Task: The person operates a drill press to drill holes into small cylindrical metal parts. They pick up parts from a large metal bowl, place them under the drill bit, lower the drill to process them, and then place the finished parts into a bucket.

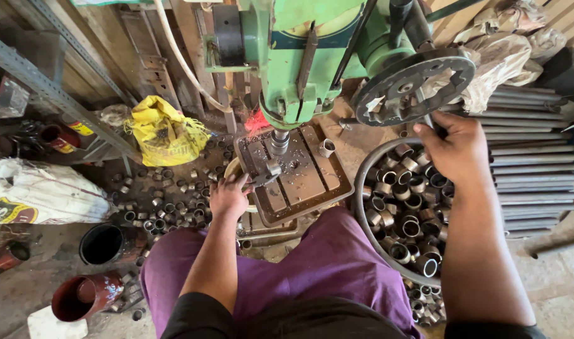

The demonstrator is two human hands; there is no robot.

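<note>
Steadily feeding the green drill press [306, 56] down onto a short metal ring [273, 168].
Left hand [228, 196] pinches a clamp tool [259, 180] gripping the ring under the spindle [279, 142]; right hand [455, 149] closed on the feed wheel's [412, 85] handle — best pulled slowly, clamp kept flat on the table [299, 179].

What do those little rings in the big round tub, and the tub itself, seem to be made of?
The rings look like cut steel tube: dull grey, with brighter bare-metal edges. The tub seems metal too, with a thin dark rim, though grime leaves that open. The right hand grips the drill's feed handle above it.
</note>
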